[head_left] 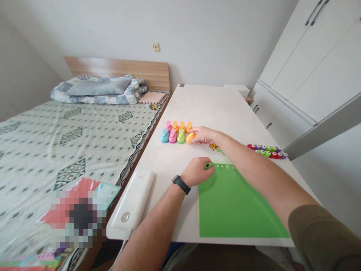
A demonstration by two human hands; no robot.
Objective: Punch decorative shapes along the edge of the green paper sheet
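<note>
While our left hand and right hand were apart on the bench, we saw one bed at far left. A red sheet and a teal sheet lay on it, partly hidden by a pixelated patch. Along the bench edge lay one white oblong device, its use hard to make out. Next stood eight craft punches in two rows of four. Our right hand cupped the orange punch at the front row's right end, partly covering it. Our left hand, with a black watch band on its wrist, lay on one green strip with a star-shaped hole, atop one green sheet; we could not tell whether it gripped the strip. Farther right lay a cluster of colored cut-outs, partly behind our right wrist, then two rows of small red, purple and green pieces, too small to count.
</note>
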